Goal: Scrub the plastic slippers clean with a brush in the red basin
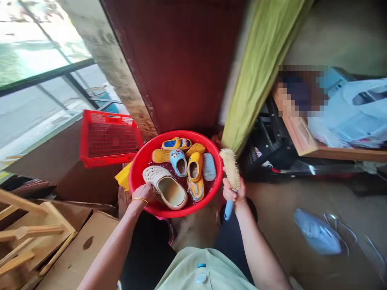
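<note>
A red plastic basin [211,161] rests low in front of me, holding dark water and several children's slippers. My left hand [144,192] grips a cream perforated clog [165,187] at the basin's near edge. My right hand [232,192] holds a scrubbing brush [230,169] upright by its blue handle, just beyond the basin's right rim, with pale bristles on top. The brush is not touching the clog. Among the wet footwear are a blue slipper [178,162] and a yellow slipper [195,166]. A yellow cloth [123,176] pokes out behind the basin's left side.
A red plastic crate [110,139] leans left of the basin, before a dark red door [172,60]. A green curtain [256,68] hangs to the right. Cardboard boxes [78,249] and a wooden rack [27,229] sit at lower left; a blue plastic bag [316,233] lies on the floor.
</note>
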Action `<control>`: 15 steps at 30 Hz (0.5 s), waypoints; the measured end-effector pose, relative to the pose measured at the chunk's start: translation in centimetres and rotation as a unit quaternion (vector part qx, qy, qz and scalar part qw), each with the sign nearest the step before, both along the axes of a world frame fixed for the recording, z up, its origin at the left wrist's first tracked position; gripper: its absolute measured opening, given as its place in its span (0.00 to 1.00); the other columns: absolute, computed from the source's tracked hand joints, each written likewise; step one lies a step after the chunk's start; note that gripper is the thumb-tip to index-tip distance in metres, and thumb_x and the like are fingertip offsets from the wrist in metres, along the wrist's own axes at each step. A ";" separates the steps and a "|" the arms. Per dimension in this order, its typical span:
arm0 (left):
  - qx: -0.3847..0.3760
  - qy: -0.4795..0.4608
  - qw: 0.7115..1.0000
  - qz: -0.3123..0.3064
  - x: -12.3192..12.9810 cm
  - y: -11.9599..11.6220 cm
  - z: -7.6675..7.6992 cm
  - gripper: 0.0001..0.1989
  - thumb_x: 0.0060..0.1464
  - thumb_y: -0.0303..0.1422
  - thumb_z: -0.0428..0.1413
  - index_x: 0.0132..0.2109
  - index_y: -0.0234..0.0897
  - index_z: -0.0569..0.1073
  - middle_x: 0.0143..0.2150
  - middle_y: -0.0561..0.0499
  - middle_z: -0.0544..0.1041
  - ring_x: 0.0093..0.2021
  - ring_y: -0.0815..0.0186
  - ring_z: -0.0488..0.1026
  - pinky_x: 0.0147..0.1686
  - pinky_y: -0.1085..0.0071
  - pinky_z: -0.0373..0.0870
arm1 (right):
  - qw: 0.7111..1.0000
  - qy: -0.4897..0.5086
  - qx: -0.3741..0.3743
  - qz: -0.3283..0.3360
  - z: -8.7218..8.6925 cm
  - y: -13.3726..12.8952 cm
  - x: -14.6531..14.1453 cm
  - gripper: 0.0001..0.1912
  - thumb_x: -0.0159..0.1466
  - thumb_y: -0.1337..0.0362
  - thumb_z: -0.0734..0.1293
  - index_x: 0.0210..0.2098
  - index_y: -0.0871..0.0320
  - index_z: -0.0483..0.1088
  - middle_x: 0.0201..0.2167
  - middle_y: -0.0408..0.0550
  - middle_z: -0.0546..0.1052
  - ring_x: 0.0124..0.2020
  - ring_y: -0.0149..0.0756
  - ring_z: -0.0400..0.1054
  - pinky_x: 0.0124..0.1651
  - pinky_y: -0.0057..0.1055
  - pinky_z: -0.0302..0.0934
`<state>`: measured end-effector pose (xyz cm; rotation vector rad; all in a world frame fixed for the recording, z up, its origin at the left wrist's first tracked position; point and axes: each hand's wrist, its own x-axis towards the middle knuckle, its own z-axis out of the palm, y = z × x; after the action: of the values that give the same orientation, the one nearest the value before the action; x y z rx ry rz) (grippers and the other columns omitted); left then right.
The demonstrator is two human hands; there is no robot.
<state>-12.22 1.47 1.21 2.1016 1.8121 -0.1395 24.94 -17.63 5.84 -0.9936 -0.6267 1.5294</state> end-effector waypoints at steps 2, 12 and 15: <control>0.003 -0.039 0.999 -0.001 1.2 0.1 -0.7 0.15 0.58 0.31 0.50 0.50 0.35 0.75 0.52 0.36 0.80 0.56 0.48 0.76 0.55 0.58 0.71 | 0.999 -0.019 -0.026 0.008 0.3 0.3 -0.7 0.28 0.61 0.34 0.65 0.33 0.56 0.67 0.18 0.38 0.70 0.08 0.21 0.49 0.09 0.21 0.45; -0.020 -0.234 0.914 0.332 5.0 -1.3 -0.8 0.56 0.46 0.53 0.67 0.73 0.32 0.51 0.74 0.26 0.54 0.73 0.41 0.59 0.66 0.52 0.64 | 0.993 -0.051 -0.104 0.017 -2.9 -0.1 -4.6 0.25 0.63 0.45 0.69 0.51 0.54 0.67 0.26 0.38 0.77 0.12 0.24 0.61 0.12 0.19 0.53; 0.005 -0.316 0.849 0.423 5.5 -1.1 -1.5 0.52 0.48 0.54 0.66 0.69 0.28 0.57 0.65 0.24 0.67 0.63 0.44 0.72 0.52 0.56 0.75 | 0.993 -0.053 -0.106 0.025 -3.2 0.1 -4.8 0.26 0.63 0.46 0.70 0.53 0.53 0.67 0.26 0.39 0.78 0.12 0.24 0.61 0.11 0.19 0.52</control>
<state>-6.71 0.35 -0.26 0.9665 2.0569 0.6991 20.11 -17.52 2.67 -1.2346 -0.5745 1.6204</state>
